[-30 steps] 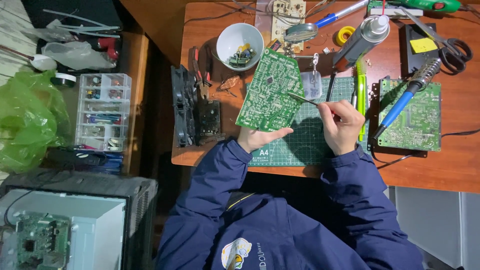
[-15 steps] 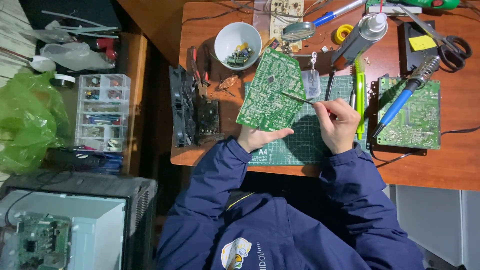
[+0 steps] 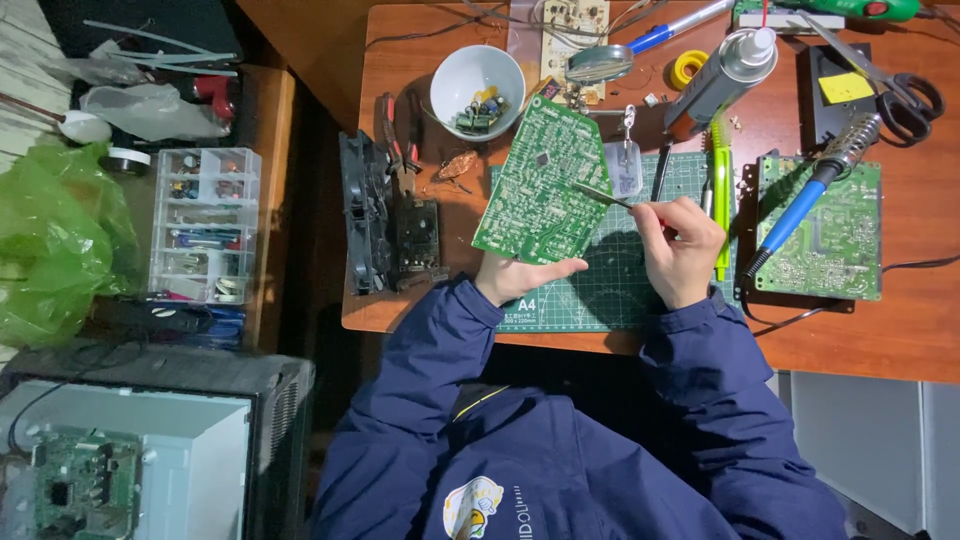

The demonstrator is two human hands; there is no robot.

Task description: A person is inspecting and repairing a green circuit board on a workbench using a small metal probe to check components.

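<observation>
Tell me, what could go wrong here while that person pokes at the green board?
The left hand holds the circuit board only by its lower edge, tilted up, so a push from the tweezers in the right hand might tip or slip it. The white bowl of small parts sits just beyond the board's top and could be knocked. The soldering iron lies on a second board near the right arm; a sleeve might brush it.

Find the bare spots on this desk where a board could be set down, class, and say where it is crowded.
Free: desk below the second board; mat between left hand and right hand. Crowded: the far edge around bowl, spray can, scissors.
</observation>
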